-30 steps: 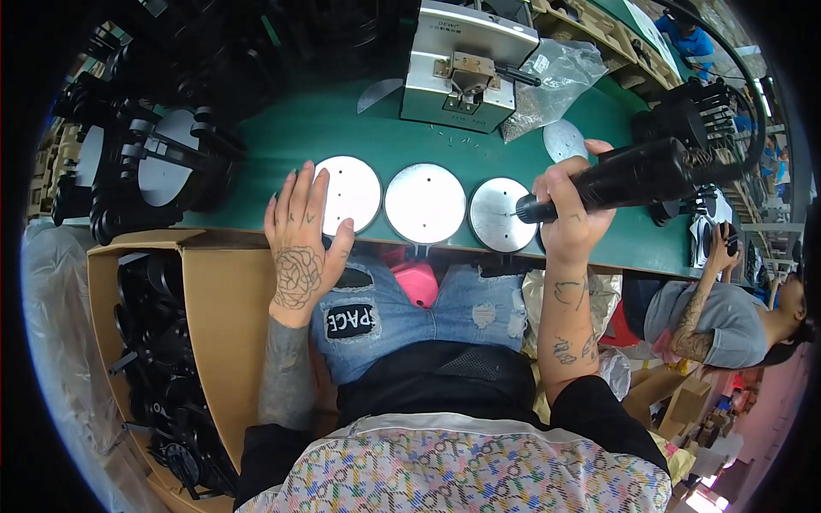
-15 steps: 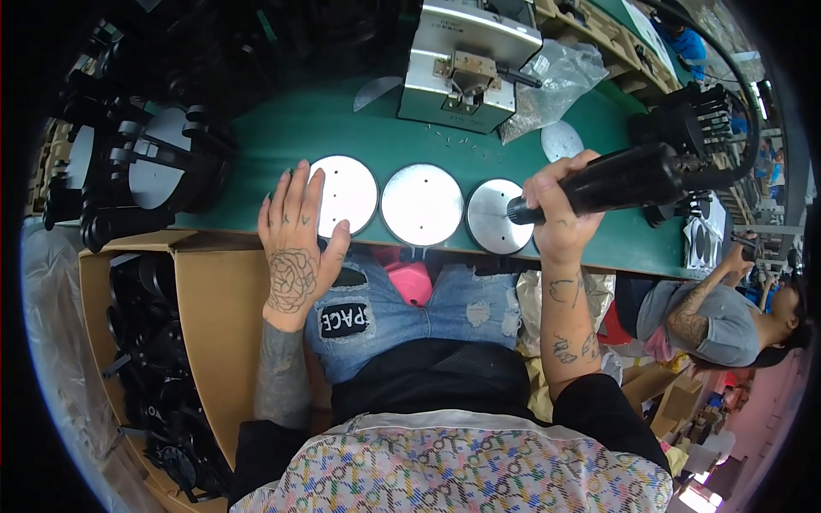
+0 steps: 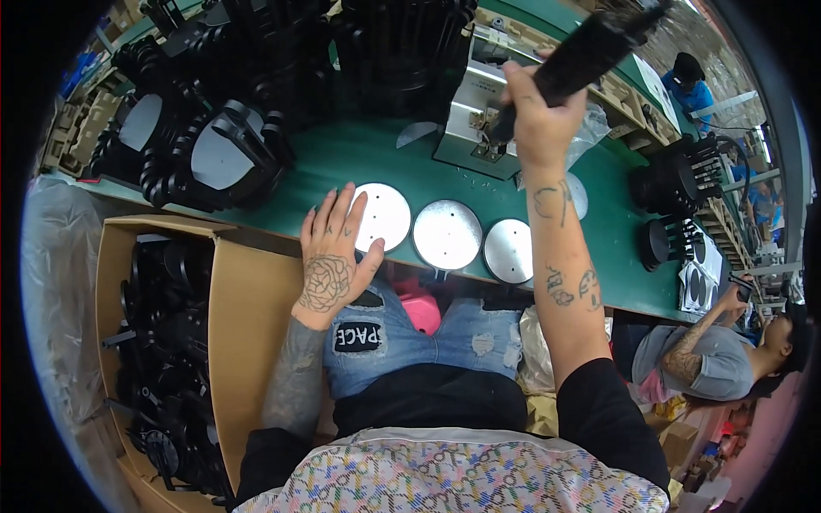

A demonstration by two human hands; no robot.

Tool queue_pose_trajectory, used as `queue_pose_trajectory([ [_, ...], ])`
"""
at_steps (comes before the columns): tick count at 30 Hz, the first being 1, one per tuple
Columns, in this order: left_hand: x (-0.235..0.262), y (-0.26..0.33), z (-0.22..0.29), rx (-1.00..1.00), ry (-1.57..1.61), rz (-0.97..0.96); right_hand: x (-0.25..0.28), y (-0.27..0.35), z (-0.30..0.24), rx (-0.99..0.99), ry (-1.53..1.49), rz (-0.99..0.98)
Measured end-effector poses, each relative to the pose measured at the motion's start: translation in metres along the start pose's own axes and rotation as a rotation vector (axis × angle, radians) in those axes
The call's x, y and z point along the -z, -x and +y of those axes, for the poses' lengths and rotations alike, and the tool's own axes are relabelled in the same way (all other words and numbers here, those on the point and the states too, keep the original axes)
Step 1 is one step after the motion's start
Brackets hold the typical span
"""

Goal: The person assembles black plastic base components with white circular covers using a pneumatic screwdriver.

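Three round silver discs lie in a row along the near edge of the green table: a left disc, a middle disc and a right disc. Each shows small dark holes. My left hand lies with fingers outstretched over the left rim of the left disc. In my right hand is a black electric screwdriver, raised over the table. Its lower end is at the front of a grey screw feeder, where the tip is hard to make out.
Small screws are scattered before the feeder. Black assemblies with discs crowd the left of the table; more black parts stand at right. A cardboard box of black parts is at my left. A co-worker is at far right.
My right hand has lifted the electric screwdriver off the right disc and carried it away from me to the screw feeder. My left hand stays on the left disc; the whole view has shifted.
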State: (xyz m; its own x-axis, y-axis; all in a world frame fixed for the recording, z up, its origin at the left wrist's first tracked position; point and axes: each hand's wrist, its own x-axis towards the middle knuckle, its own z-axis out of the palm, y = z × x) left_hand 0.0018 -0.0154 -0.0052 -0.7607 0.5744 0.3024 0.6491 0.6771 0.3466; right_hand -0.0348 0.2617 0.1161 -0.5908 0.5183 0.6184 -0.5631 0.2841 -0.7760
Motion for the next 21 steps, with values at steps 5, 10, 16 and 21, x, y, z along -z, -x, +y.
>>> queue_pose_trajectory([
  [5,-0.001,0.004,0.000,0.004,-0.004,0.009,0.017,0.018,-0.015,-0.248,-0.159,-0.035],
  [10,-0.003,-0.001,0.001,-0.025,-0.010,0.030,0.093,0.067,-0.054,-0.159,-0.173,-0.037],
  [16,0.003,-0.003,-0.003,-0.026,-0.061,0.012,0.167,0.095,-0.053,-0.171,-0.042,0.188],
  [21,-0.004,-0.004,-0.001,-0.012,-0.034,-0.025,0.183,0.105,-0.052,-0.215,-0.088,0.211],
])
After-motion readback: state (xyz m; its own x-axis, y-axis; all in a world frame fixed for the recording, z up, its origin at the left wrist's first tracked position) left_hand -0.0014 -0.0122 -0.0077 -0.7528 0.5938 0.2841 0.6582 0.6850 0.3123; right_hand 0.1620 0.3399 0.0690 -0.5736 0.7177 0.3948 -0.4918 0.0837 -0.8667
